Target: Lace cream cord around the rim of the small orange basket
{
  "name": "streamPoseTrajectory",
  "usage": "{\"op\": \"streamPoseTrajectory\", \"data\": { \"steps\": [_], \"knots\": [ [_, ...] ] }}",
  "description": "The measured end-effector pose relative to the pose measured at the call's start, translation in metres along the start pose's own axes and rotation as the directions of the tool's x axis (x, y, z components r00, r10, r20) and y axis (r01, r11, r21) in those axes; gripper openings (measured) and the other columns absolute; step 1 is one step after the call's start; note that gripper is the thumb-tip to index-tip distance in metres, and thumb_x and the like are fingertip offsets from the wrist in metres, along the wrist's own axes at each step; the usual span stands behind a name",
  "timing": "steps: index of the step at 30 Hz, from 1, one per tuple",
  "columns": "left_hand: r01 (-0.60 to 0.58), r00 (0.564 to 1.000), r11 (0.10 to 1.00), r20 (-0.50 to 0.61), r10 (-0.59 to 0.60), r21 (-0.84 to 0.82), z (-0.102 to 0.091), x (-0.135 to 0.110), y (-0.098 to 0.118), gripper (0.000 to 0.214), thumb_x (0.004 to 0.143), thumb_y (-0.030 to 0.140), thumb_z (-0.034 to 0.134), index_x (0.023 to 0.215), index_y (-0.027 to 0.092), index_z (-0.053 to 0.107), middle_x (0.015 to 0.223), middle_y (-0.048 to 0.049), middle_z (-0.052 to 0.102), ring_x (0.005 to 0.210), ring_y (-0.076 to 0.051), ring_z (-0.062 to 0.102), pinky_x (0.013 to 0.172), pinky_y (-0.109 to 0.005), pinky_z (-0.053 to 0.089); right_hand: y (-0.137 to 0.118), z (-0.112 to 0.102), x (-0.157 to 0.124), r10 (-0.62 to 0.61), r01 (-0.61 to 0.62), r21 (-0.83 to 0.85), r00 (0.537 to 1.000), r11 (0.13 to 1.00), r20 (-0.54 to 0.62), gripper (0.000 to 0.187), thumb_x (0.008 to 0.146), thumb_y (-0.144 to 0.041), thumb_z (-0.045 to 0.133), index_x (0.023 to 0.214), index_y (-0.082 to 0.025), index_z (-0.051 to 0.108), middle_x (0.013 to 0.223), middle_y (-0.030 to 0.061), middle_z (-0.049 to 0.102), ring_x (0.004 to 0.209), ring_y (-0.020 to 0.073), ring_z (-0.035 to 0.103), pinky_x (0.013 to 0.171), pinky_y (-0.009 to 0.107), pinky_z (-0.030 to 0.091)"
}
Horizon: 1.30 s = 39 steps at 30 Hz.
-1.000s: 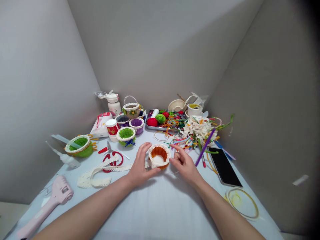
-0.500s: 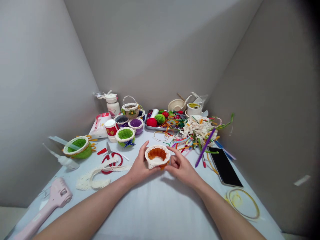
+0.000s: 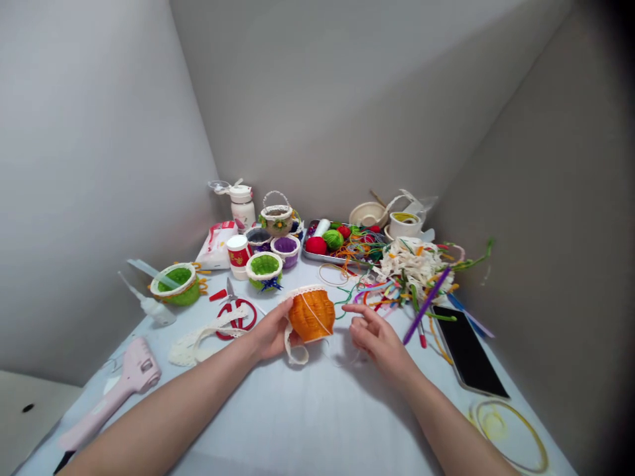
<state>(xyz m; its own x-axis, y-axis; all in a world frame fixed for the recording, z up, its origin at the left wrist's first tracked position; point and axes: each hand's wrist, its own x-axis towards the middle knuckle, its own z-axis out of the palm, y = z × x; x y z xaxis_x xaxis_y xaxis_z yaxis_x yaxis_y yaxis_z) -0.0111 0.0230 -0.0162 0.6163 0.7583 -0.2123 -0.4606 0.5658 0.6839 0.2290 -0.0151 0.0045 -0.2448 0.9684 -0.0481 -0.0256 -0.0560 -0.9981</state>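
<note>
My left hand (image 3: pixel 275 330) grips a small orange woven basket (image 3: pixel 313 316) by its left side, above the table. The basket is tipped so that its ribbed outer wall shows. White lace trim (image 3: pixel 308 289) runs round its rim, and a loose lace end (image 3: pixel 297 356) curls below. A thin white thread (image 3: pixel 317 313) crosses the orange wall; a faint loop of it seems to hang toward my right hand (image 3: pixel 374 337). That hand is apart from the basket, index finger stretched toward it and the other fingers curled. Nothing plainly shows in its fingers.
Red-handled scissors (image 3: pixel 237 318) and a lace strip (image 3: pixel 198 344) lie at left, near a pink glue gun (image 3: pixel 126 383). Small baskets (image 3: pixel 264 268) stand behind. A yarn tray (image 3: pixel 342 258), pipe cleaners (image 3: pixel 429 304) and a phone (image 3: pixel 469 350) are toward the back and right.
The basket has turned from showing its inside to showing its outer wall. My right hand has let go of it and moved off to the right. The whole view has shifted.
</note>
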Motion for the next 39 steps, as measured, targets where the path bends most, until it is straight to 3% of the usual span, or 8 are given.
{"op": "streamPoseTrajectory", "data": {
  "steps": [7, 12, 16, 19, 27, 34, 36, 39],
  "knots": [
    [-0.092, 0.995, 0.991, -0.019, 0.094, 0.095, 0.007, -0.004, 0.003, 0.090, 0.065, 0.051, 0.084, 0.141, 0.027, 0.043, 0.142, -0.0132, 0.052, 0.117, -0.031, 0.061, 0.090, -0.043, 0.054, -0.005, 0.011, -0.004, -0.031, 0.036, -0.126, 0.999, 0.991, 0.042, 0.048, 0.084, -0.048, 0.063, 0.119, -0.017, 0.053, 0.062, -0.0077, 0.035, 0.055, 0.0091, 0.035, 0.052, 0.023, 0.028],
    [-0.231, 0.968, 0.932, -0.031, 0.249, 0.281, 0.014, -0.004, 0.005, 0.102, 0.064, 0.048, 0.085, 0.148, 0.028, 0.032, 0.140, -0.0142, 0.052, 0.117, -0.033, 0.060, 0.094, -0.044, 0.051, -0.003, 0.007, -0.002, -0.116, 0.092, -0.157, 0.982, 0.983, -0.149, 0.045, 0.083, -0.047, 0.062, 0.114, -0.015, 0.054, 0.065, -0.0061, 0.036, 0.057, 0.0100, 0.037, 0.053, 0.024, 0.031],
    [-0.373, 0.864, 0.694, -0.043, 0.502, 0.616, 0.017, -0.004, 0.001, 0.109, 0.064, 0.035, 0.086, 0.150, 0.023, 0.021, 0.140, -0.0146, 0.050, 0.127, -0.031, 0.052, 0.109, -0.047, 0.040, 0.004, 0.001, 0.003, -0.216, 0.145, -0.189, 0.870, 0.971, -0.444, 0.040, 0.083, -0.044, 0.062, 0.112, -0.018, 0.054, 0.071, -0.0039, 0.040, 0.062, 0.0114, 0.040, 0.057, 0.024, 0.036],
    [-0.396, 0.821, 0.498, 0.055, 0.568, 0.771, 0.020, -0.007, -0.006, 0.109, 0.062, 0.032, 0.087, 0.148, 0.021, 0.021, 0.142, -0.0157, 0.046, 0.129, -0.031, 0.050, 0.112, -0.047, 0.037, 0.007, -0.005, 0.007, -0.254, 0.162, -0.212, 0.796, 0.964, -0.549, 0.036, 0.083, -0.040, 0.063, 0.110, -0.019, 0.054, 0.077, -0.0028, 0.041, 0.066, 0.0117, 0.042, 0.059, 0.024, 0.038],
    [-0.313, 0.893, 0.303, 0.170, 0.417, 0.900, 0.014, -0.004, -0.015, 0.103, 0.064, 0.040, 0.086, 0.145, 0.020, 0.027, 0.144, -0.0160, 0.045, 0.132, -0.032, 0.048, 0.112, -0.044, 0.038, 0.011, -0.012, 0.011, -0.294, 0.167, -0.257, 0.737, 0.952, -0.608, 0.030, 0.082, -0.036, 0.062, 0.106, -0.020, 0.058, 0.080, -0.0020, 0.045, 0.068, 0.0121, 0.045, 0.061, 0.025, 0.040],
    [-0.221, 0.923, 0.182, 0.146, 0.357, 0.958, 0.018, -0.011, -0.001, 0.136, 0.057, 0.047, 0.088, 0.156, 0.016, -0.001, 0.157, -0.0212, 0.026, 0.145, -0.034, 0.030, 0.119, -0.047, 0.027, 0.012, -0.013, 0.010, -0.300, 0.151, -0.296, 0.768, 0.943, -0.566, 0.027, 0.082, -0.037, 0.061, 0.104, -0.020, 0.059, 0.079, -0.0020, 0.045, 0.066, 0.0120, 0.044, 0.058, 0.025, 0.038],
    [-0.144, 0.938, 0.099, 0.104, 0.330, 0.985, 0.026, -0.021, 0.010, 0.136, 0.057, 0.049, 0.087, 0.156, 0.016, 0.000, 0.159, -0.0215, 0.021, 0.147, -0.035, 0.026, 0.120, -0.047, 0.025, 0.013, -0.014, 0.010, -0.297, 0.138, -0.310, 0.776, 0.941, -0.556, 0.028, 0.083, -0.037, 0.061, 0.104, -0.020, 0.059, 0.079, -0.0018, 0.045, 0.066, 0.0121, 0.044, 0.059, 0.025, 0.038],
    [-0.073, 0.978, -0.148, 0.099, 0.183, 0.986, 0.037, -0.044, 0.038, 0.119, 0.061, 0.050, 0.083, 0.155, 0.017, 0.018, 0.160, -0.0170, 0.022, 0.147, -0.034, 0.025, 0.119, -0.044, 0.027, 0.015, -0.015, 0.010, -0.310, 0.135, -0.340, 0.783, 0.931, -0.538, 0.028, 0.082, -0.037, 0.061, 0.103, -0.019, 0.060, 0.080, -0.0009, 0.046, 0.069, 0.0128, 0.045, 0.061, 0.025, 0.039]
  ]
}}
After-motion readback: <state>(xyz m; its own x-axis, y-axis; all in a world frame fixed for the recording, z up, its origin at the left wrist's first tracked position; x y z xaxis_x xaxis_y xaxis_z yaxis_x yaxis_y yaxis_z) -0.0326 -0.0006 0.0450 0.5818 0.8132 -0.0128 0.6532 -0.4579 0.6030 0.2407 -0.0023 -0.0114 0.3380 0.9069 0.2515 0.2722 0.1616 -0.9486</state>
